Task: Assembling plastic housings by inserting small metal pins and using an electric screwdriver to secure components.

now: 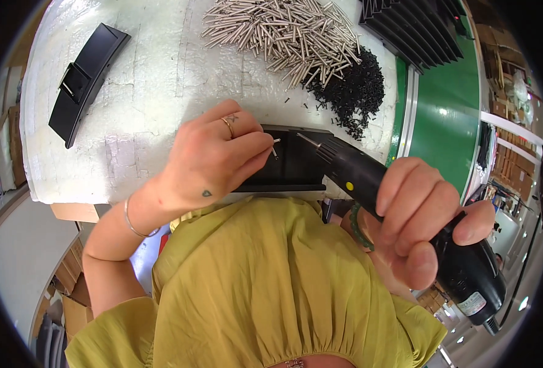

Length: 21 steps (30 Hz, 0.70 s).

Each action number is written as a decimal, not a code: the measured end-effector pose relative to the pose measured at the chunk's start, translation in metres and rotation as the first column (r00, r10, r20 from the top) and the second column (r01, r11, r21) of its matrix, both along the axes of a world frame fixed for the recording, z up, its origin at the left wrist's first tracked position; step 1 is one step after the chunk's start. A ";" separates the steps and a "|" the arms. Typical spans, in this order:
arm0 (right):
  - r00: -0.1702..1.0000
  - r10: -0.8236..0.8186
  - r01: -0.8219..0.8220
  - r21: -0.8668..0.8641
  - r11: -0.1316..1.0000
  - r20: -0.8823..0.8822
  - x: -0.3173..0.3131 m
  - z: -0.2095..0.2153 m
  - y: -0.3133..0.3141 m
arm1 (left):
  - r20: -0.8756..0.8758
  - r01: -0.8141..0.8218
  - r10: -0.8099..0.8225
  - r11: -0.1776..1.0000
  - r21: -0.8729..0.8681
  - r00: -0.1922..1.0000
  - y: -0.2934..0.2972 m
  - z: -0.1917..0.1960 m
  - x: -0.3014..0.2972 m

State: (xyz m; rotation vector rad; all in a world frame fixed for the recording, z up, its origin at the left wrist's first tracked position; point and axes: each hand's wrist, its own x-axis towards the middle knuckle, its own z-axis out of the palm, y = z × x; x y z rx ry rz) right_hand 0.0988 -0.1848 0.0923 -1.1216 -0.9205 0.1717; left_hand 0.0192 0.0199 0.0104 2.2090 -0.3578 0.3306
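My left hand (213, 153) is pinched closed over a black panel (293, 175) at the table's near edge. From its fingertips sticks the end of a small silvery metal pin (276, 141); most of it is hidden by the fingers. Just below that end shows a small dark tip, perhaps a screw, too small to be sure. Wrapped round a black electric screwdriver (360, 172) is my right hand (418, 214). The screwdriver's thin bit points left over the panel, a short gap from the pin.
A heap of silvery metal pins (284, 30) lies at the far middle, beside a pile of small black screws (354, 92). Another black panel (91, 80) rests on the foam-covered table (155, 86) at far left. Black finned parts (412, 30) stand at far right, by a green surface (446, 110).
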 end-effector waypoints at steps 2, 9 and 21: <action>1.000 -0.015 0.014 -0.025 1.000 -0.013 -0.003 -0.004 0.005 | -0.003 -0.053 0.053 0.998 -0.019 0.999 -0.005 -0.003 -0.001; 1.000 -0.015 0.013 -0.064 0.998 -0.024 -0.003 -0.006 0.006 | 0.061 -0.142 0.142 0.990 -0.015 0.988 -0.007 -0.009 0.000; 0.999 0.008 -0.013 -0.103 0.995 -0.042 -0.003 -0.004 0.009 | 0.086 -0.143 0.143 0.990 -0.009 0.986 -0.008 -0.013 0.001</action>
